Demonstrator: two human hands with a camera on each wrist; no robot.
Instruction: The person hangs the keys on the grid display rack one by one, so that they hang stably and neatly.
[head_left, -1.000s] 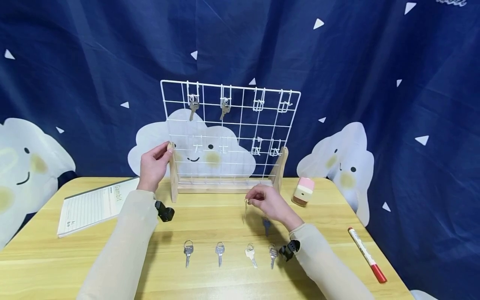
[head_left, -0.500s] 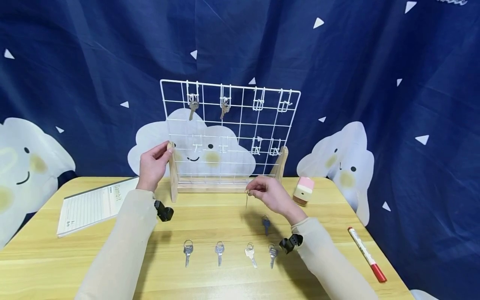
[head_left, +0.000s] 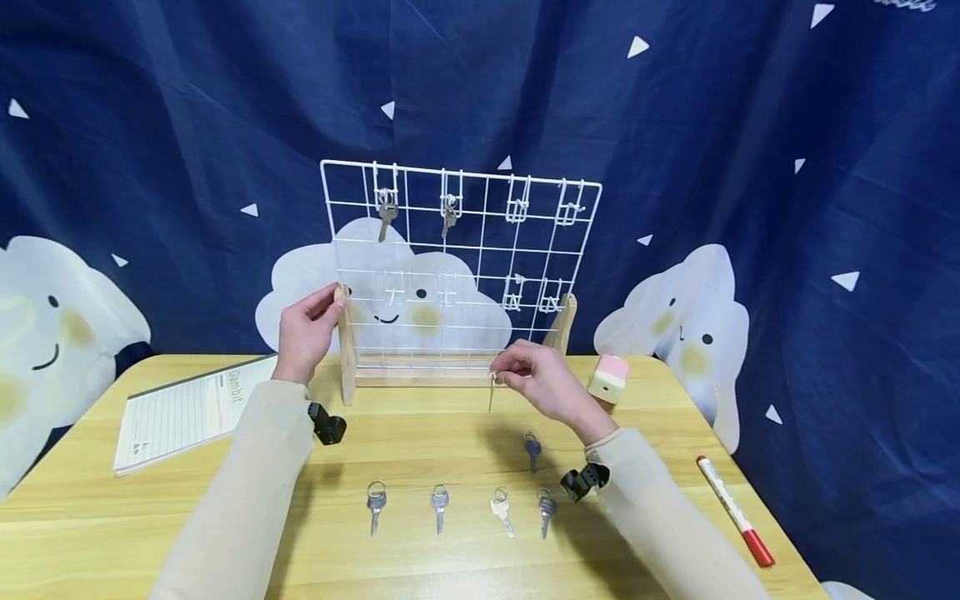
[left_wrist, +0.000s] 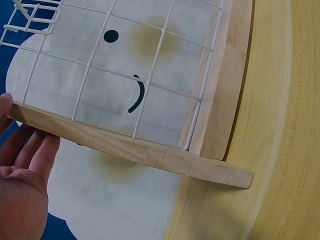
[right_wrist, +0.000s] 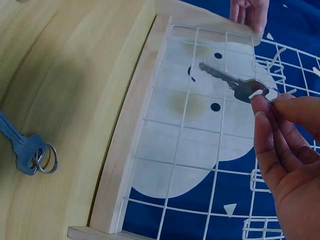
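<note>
My right hand [head_left: 546, 379] pinches a key [right_wrist: 242, 89] by its ring between thumb and fingers, and the key dangles over the table before the rack. My left hand [head_left: 307, 331] grips the top of the left wooden post [left_wrist: 135, 145] of a white wire grid rack [head_left: 465, 247]. Two keys hang from upper hooks: one key [head_left: 387, 218] at the far left, another key [head_left: 450, 218] beside it. The other hooks, such as the upper right hook [head_left: 570, 213] and the lower hook [head_left: 512, 298], hold no keys.
A row of ringed keys lies in front, including a silver key [head_left: 440, 502]. Another key [head_left: 532, 450] lies behind that row. A notepad [head_left: 197, 408] is at left; a pink-and-cream block [head_left: 609, 377] and a red-capped marker [head_left: 735, 510] are at right.
My right hand has risen a little towards the rack with the key hanging from it. My left hand stays on the post.
</note>
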